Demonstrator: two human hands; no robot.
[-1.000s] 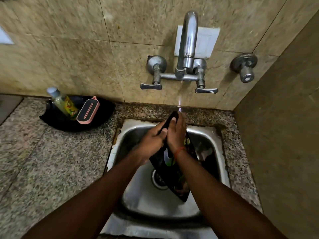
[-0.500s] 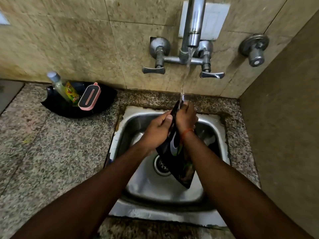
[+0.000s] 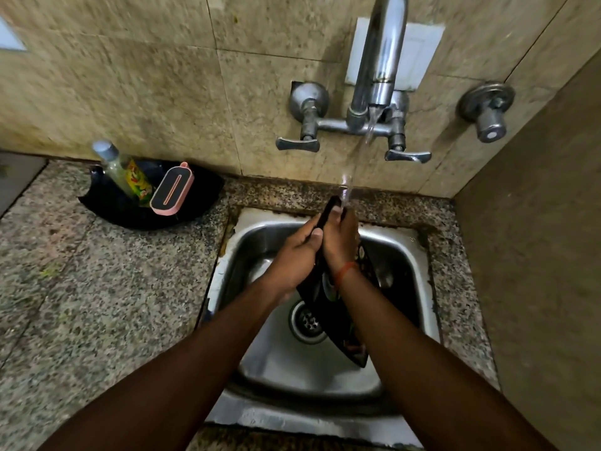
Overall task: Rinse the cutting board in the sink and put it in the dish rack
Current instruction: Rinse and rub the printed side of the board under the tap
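Cutting board (image 3: 338, 323): thin, black, with a printed multicolour pattern on the face, wet. It stands on edge over the sink (image 3: 419, 255), top corner up under the water stream (image 3: 361, 148), bottom corner down near the drain (image 3: 309, 320). Can't tell if the lower corner touches the basin.

Left hand (image 3: 292, 255): grip closed on the board's left face near the top, thumb lying along the near edge, fingers wrapped to the far side. Forearm comes in from lower left.

Right hand (image 3: 341, 242): palm pressed flat on the board's right face, fingers pointing up toward the top corner, closed against it; an orange thread band (image 3: 346, 271) sits on the wrist. Forearm comes in from lower right and covers part of the board.

Both hands sandwich the board between them, roughly level, right under the tap (image 3: 380, 60). Water hits the top corner and the right fingertips.

On the granite worktop (image 3: 97, 304), left of the sink: a black tray (image 3: 107, 203) holding 1 bottle (image 3: 123, 170) and 1 pink-rimmed scrubber (image 3: 172, 190).
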